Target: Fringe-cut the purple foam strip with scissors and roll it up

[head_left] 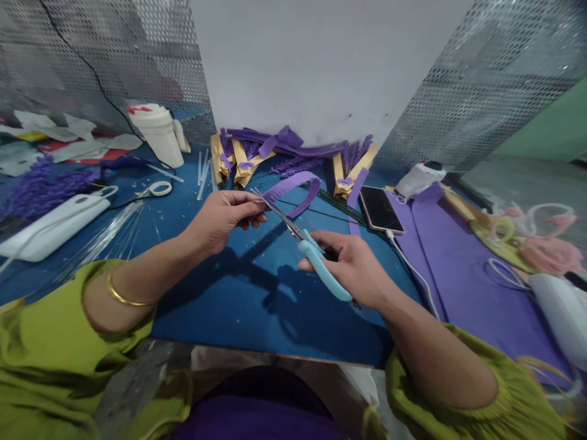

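Observation:
My left hand (229,217) pinches one end of a purple strip (300,181), which arches up and curls back to the right above the blue table. Fine cuts seem to run along the strip's edge. My right hand (351,263) is wrapped round the light blue handles of a pair of scissors (323,269). The narrow blades point up and left, slightly apart, with their tips at the strip close to my left fingertips. Just behind the strip lie dark green stems (330,201) and purple flower sprigs (296,165).
Small bouquets in tan paper (245,162) stand at the back. A phone (381,209) with a cable lies right of my hands, beside purple sheets (458,263). On the left are a glue gun (126,162), a tape roll (160,188), a white power strip (59,223) and a white tumbler (158,134).

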`<action>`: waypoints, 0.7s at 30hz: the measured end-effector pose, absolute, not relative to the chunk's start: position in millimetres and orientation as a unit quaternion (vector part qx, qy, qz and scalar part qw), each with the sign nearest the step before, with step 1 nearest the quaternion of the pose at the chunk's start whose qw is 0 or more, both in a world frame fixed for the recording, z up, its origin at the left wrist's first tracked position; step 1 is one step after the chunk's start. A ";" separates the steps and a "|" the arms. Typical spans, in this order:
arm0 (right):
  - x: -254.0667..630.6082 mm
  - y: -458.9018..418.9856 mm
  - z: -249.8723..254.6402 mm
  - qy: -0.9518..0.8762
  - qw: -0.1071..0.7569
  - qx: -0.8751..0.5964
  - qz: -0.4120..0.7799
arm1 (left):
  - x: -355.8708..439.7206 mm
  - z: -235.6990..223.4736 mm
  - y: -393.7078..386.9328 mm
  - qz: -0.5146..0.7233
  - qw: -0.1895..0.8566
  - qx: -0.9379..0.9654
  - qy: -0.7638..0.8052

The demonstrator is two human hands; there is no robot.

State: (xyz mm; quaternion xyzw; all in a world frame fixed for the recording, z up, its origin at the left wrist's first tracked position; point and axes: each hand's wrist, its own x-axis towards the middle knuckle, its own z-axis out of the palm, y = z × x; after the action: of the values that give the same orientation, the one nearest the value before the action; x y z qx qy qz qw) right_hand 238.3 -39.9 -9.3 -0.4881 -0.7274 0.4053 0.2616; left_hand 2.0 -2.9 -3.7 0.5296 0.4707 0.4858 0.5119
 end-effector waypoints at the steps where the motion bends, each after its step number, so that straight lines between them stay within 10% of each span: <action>1: 238.5 -40.1 -9.9 -0.725 0.264 -0.484 0.414 | 1.9 -3.8 -2.8 0.485 0.512 0.530 0.471; 21: 241.5 -36.0 -13.6 -0.732 0.266 -0.473 0.412 | 0.1 -1.4 -0.5 0.478 0.529 0.514 0.477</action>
State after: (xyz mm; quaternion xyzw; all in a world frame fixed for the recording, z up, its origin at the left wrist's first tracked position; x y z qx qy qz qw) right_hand 241.5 -36.0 -13.6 -0.4734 -0.7317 0.4118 0.2663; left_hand 0.1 -0.5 -1.4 0.5141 0.4772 0.4782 0.5285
